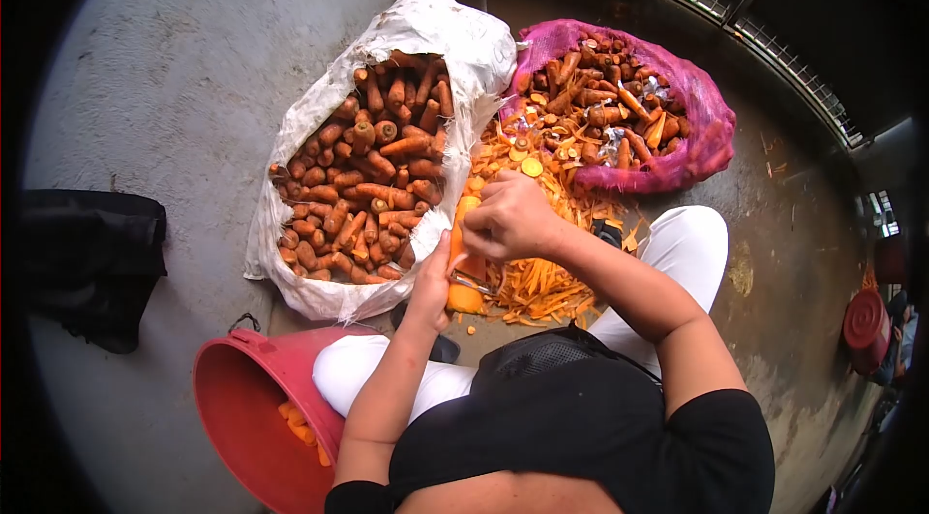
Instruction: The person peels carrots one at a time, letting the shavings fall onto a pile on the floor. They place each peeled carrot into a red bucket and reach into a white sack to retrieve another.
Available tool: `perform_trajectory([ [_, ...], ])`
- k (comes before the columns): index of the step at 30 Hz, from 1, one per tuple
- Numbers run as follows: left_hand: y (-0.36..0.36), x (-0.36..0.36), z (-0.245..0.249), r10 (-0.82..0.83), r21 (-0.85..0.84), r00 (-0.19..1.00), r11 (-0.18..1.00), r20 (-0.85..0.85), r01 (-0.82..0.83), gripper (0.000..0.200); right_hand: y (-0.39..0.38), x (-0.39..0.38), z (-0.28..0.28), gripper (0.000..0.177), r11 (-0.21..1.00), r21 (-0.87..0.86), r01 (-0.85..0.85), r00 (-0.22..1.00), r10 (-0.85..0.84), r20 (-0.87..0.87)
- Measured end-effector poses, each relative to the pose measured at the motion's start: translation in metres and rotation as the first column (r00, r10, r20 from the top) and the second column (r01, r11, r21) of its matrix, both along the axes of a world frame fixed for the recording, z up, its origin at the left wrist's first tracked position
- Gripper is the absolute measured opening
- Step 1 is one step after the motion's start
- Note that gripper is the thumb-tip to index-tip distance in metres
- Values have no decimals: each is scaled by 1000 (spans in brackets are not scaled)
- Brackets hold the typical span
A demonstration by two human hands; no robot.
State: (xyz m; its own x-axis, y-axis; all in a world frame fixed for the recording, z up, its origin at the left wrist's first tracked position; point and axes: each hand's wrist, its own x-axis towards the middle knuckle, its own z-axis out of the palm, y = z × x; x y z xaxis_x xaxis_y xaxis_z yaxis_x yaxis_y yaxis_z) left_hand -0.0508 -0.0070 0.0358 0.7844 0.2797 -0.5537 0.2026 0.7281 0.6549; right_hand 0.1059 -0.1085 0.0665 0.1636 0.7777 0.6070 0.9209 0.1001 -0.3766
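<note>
My left hand [429,289] is wrapped round a peeled orange carrot [464,298], held over the floor between my knees. My right hand [509,216] is closed just above it, at the carrot's upper end, on a peeler [473,282] whose metal part lies across the carrot near its lower end. Its handle is mostly hidden by my fingers. Under and beyond my hands lies a heap of orange peelings [549,287]. Cut carrot ends [531,166] lie on its far side.
A white sack [426,25] full of unpeeled carrots stands ahead left. A pink mesh sack [711,132] with carrots and scraps is ahead right. The red bucket [314,369] at my left holds peeled carrots. Dark cloth [92,248] lies far left. Another person [907,340] is at the right edge.
</note>
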Motion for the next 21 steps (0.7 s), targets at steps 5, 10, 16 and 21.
perform_trajectory([
  [5, -9, -11, 19, -165, 275, 985, 951, 53, 144, 46, 8, 79, -15, 25, 925, -149, 350, 936, -352, 10],
  [10, -22, -10, 30, -204, 192, 977, 963, 65, 188, 50, -18, 150, -25, 33, 676, -401, 618, 785, -509, 353],
  [16, -15, -4, -6, 151, -315, 978, 944, 144, -100, 46, -9, 55, 6, 35, 878, -418, 232, 830, -403, -386],
  [21, -20, -15, -24, 230, -417, 966, 895, 122, -160, 39, -8, -8, 3, 29, 996, -91, 7, 994, -17, -112],
])
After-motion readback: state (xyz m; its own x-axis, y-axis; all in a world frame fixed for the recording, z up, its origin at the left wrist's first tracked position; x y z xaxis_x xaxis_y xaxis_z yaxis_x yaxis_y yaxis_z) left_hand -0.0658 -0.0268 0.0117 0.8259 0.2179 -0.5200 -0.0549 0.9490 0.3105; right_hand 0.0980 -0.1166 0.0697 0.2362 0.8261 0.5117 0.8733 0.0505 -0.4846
